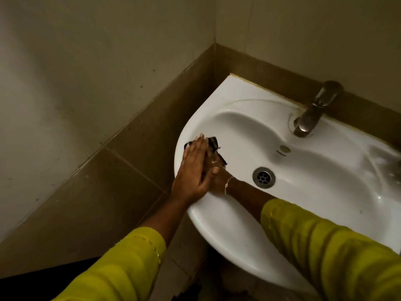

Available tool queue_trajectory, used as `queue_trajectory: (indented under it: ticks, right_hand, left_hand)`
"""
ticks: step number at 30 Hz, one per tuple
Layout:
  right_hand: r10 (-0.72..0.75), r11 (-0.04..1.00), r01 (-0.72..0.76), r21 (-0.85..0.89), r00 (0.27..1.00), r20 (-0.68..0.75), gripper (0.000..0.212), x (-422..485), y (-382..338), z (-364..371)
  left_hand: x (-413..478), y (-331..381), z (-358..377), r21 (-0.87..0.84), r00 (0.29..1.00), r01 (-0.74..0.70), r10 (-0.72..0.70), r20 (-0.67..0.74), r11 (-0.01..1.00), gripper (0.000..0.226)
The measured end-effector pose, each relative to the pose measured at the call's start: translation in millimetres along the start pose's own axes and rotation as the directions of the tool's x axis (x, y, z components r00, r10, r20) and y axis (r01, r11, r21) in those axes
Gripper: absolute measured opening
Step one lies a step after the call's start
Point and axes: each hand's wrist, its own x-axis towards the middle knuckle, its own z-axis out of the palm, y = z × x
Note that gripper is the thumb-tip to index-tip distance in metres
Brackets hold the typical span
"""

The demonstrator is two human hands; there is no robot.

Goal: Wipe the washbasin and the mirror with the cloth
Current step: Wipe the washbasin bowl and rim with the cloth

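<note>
Head view, cleaning of a corner-mounted basin. The white glazed ceramic washbasin (238, 224) has a rounded front rim and a smooth, glossy bowl with wet streaks on its far shelf.

The dark cloth with pale stripes (213, 141) lies crumpled on the basin's inner slope, left of the round metal drain (263, 177). Only its edges show around the hands.

The left hand (193, 168) lies palm-down on the cloth, left of the drain, with its fingers straight and close together and its thumb spread toward the drain.

The right hand (218, 162) sits between the left hand and the drain, largely covered and blurred, so the set of its fingers cannot be told. A thin chain bracelet (227, 183) circles its wrist.

Both forearms wear yellow-green sleeves (325, 246). A dull metal lever tap (312, 111) stands beyond the drain, with a small overflow hole (285, 148) between them. Brown wall tiles (134, 161) run far left of the drain.
</note>
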Motion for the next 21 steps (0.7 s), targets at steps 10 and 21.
queue_trajectory:
  ticks: [10,21]
  right_hand:
    - [0.187,0.947,-0.245,-0.210,0.947,-0.259,0.065,37.2,41.2,-25.8]
    - [0.584,0.801,-0.569,0.187,0.811,-0.036,0.072,24.8,14.4,-9.7]
  left_hand:
    - [1.4,1.5,1.4,0.029,0.999,0.030,-0.030,0.017,0.999,0.092]
    - [-0.4,7.6,-2.5,0.061,0.996,0.032,-0.037,0.084,0.998,0.094]
